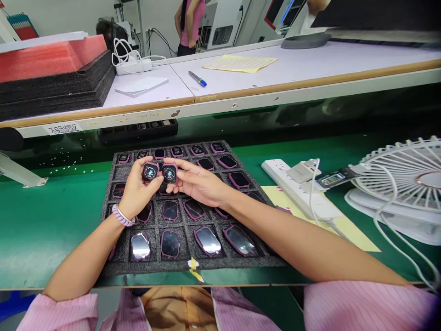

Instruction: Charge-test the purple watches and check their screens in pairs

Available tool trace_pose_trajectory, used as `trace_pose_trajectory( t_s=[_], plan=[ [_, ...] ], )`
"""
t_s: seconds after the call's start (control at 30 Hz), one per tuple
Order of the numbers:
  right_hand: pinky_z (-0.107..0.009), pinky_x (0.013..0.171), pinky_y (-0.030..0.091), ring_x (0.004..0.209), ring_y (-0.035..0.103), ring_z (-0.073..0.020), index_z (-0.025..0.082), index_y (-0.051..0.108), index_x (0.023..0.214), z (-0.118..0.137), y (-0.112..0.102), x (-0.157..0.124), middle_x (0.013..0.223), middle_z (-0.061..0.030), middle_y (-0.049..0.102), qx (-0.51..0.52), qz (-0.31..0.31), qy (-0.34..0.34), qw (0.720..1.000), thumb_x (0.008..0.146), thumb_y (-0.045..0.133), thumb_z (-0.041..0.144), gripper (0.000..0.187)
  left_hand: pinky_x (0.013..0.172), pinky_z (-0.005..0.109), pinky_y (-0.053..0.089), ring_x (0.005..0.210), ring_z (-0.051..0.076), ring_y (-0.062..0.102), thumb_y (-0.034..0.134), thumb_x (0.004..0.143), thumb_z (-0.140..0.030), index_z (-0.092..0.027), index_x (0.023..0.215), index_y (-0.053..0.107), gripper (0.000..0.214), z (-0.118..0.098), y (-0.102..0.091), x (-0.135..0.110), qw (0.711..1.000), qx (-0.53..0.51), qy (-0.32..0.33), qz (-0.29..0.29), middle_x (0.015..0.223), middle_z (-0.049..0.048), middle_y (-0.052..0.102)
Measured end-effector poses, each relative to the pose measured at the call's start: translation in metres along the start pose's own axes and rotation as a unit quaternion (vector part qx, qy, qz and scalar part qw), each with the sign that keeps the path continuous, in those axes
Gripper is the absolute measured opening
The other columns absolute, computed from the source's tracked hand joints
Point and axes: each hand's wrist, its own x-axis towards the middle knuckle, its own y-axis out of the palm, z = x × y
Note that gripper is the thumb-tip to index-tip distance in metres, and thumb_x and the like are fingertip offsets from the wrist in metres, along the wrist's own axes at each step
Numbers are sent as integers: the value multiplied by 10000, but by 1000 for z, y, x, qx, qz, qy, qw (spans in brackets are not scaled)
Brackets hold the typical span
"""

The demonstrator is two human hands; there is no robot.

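My left hand (139,188) is closed on a smartwatch (150,172) with a purple case and a lit screen. Beside it, my right hand (198,181) grips a second smartwatch (169,174), also purple with its display lit. The two watches are held side by side, faces up, above a dark foam tray (155,266). Purple-cased watches lie in many of the tray's compartments; those in the back row, such as one watch (197,150), show lit screens, while a front watch (170,243) is dark. My hands and forearms hide part of the tray.
At right stand a white power strip (282,172) with a charger, a yellow sheet (358,234) and a white fan (406,179) with loose cables. The raised shelf (237,85) holds a pen (197,78), papers and stacked foam (55,82). A person (191,23) stands beyond.
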Motion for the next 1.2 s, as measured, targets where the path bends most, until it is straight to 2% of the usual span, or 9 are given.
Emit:
trace_pose_trajectory(
  t_s=[0.07, 0.13, 0.23, 0.33, 0.5, 0.83, 1.2],
  plan=[
    [-274, 785, 561, 861, 722, -187, 209, 572, 1365, 2, -3, 2, 1038, -38, 725, 13, -27, 19, 999, 922, 842, 310, 528, 650, 248, 560, 777, 137, 683, 782, 785, -321, -197, 1384, 480, 682, -2, 1, 1, 996, -67, -53, 15, 1084, 57, 681],
    [-270, 710, 556, 790, 709, -184, 189, 591, 1284, 3, -7, 5, 1047, -59, 730, 18, -51, 24, 998, 909, 794, 288, 437, 582, 231, 543, 648, 105, 661, 770, 786, -324, -201, 1412, 466, 707, -4, 1, 3, 988, -119, -98, 22, 994, 17, 670],
    [-246, 625, 530, 732, 692, -171, 184, 599, 1228, 4, -12, 7, 1045, -62, 726, 15, -76, 15, 997, 875, 775, 266, 402, 621, 248, 600, 632, 117, 706, 720, 793, -329, -184, 1318, 534, 575, -7, 0, 5, 974, -176, -139, 22, 915, -11, 660],
    [-248, 640, 540, 733, 704, -171, 189, 593, 1239, 4, -13, 7, 1032, -46, 716, -10, -78, 3, 997, 847, 785, 255, 443, 638, 264, 637, 646, 148, 749, 708, 761, -314, -182, 1224, 560, 503, -9, -1, 8, 965, -205, -160, 21, 901, -14, 680],
    [-274, 692, 561, 769, 718, -179, 208, 548, 1292, 3, -7, 2, 963, -1, 698, -74, -67, -23, 995, 813, 743, 218, 517, 628, 271, 660, 622, 164, 761, 733, 690, -255, -182, 1142, 562, 489, -8, 0, 9, 965, -204, -157, 45, 897, -33, 686],
    [-238, 672, 539, 757, 717, -161, 195, 520, 1247, 4, -5, 1, 884, 10, 699, -127, -48, -47, 990, 836, 760, 239, 479, 624, 254, 657, 619, 146, 755, 724, 716, -235, -184, 1128, 547, 452, -3, -1, 8, 972, -181, -133, 69, 915, -28, 703],
    [-251, 663, 547, 723, 718, -168, 187, 525, 1252, 2, -8, 2, 831, 10, 703, -152, -50, -55, 986, 892, 827, 396, 514, 622, 244, 653, 616, 128, 746, 731, 722, -233, -183, 1140, 541, 463, -3, 1, 7, 976, -162, -123, 73, 957, -16, 707]
  ],
)
